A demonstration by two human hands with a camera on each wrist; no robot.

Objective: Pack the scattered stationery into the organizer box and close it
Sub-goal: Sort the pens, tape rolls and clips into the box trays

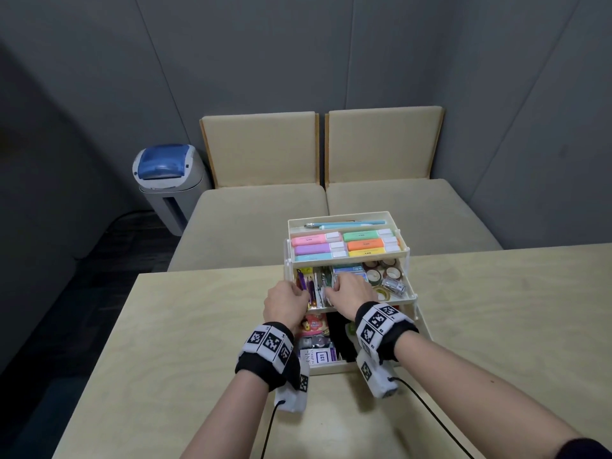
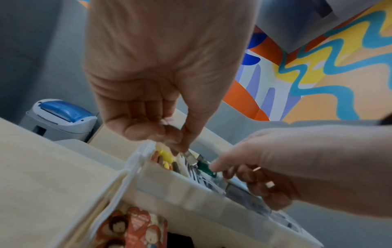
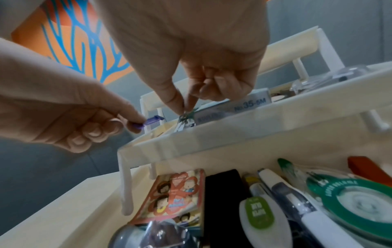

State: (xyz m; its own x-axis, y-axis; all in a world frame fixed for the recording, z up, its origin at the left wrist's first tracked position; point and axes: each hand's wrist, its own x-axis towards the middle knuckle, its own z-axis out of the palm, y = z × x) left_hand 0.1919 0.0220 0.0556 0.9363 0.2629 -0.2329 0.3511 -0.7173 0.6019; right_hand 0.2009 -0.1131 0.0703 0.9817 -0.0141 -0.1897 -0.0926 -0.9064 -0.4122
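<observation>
I have the organizer box [image 1: 347,286] standing on the pale wooden table [image 1: 198,326] at its far edge, a cream plastic box fanned open in three stepped tiers: pastel highlighters [image 1: 344,245] fill the top tier, the middle tier [image 3: 254,124] holds washi tape rolls [image 1: 381,271] on its right and a blue staple box [image 3: 233,105] in its centre, and the bottom tier shows a cartoon sticker pack [image 3: 176,196] and a green correction tape [image 3: 360,201]. Both hands work over the left half of the middle tier. My left hand [image 1: 284,303] pinches a small purple clip [image 3: 148,122] between thumb and forefinger, the other fingers curled in. My right hand [image 1: 351,293] pinches something small, dark green and metallic [image 3: 186,115] just beside the staple box; motion blur keeps me from naming it. From the head view the hands cover both pinched things, and only the right wrist view shows the purple clip clearly. The left wrist view alone shows yellow and orange pieces [image 2: 165,157] packed in the tier's left compartment, too blurred to identify. Beyond the box stand beige seats [image 1: 331,200] and a grey bin with a blue lid [image 1: 165,180]
</observation>
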